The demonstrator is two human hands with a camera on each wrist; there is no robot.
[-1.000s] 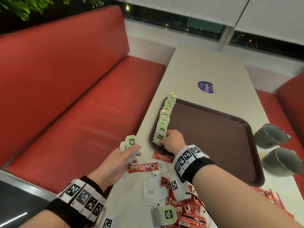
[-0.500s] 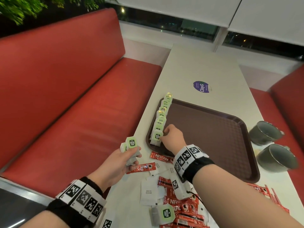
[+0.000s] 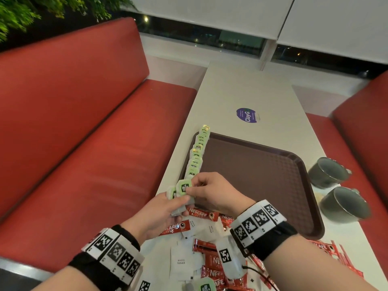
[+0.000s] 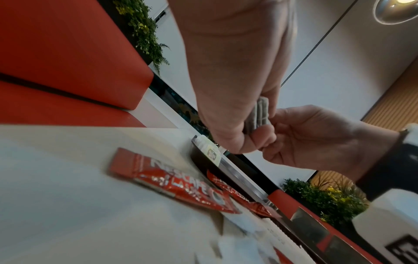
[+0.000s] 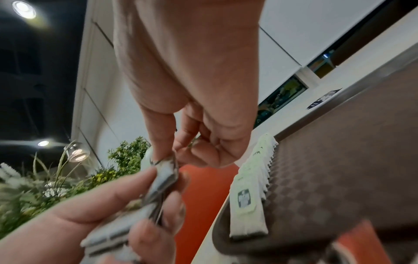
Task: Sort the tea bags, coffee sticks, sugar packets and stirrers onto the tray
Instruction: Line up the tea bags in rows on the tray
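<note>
- Green-tagged tea bags (image 3: 180,193) sit as a small stack in my left hand (image 3: 159,215), held just short of the near left corner of the tray (image 3: 262,177).
- Left grip: fingers and thumb curled round the stack, paper edges showing between them in the left wrist view.
- Right hand (image 3: 212,194) is at the stack's top; thumb and forefinger pinch the foremost bag's tag (image 3: 184,186). Right grip is narrow, on that one bag.
- Row of tea bags (image 3: 197,156) already stands overlapped along the tray's left rim, running away from me; its nearest bag lies just beyond my right fingertips.
- Key relation: the row's open near end is forward and slightly right of the pinched bag. The right hand is nearer to it. The bag's long axis hangs down from the tag, so I judge it should go in leaning like its neighbours.
- Coffee sticks (image 3: 198,214) and white sugar packets (image 3: 180,261) lie loose on the bench (image 3: 247,89) under my wrists, not yet sorted.
- Stirrers: cannot pick them out.
- Two grey cups (image 3: 336,190) stand right of the tray.
</note>
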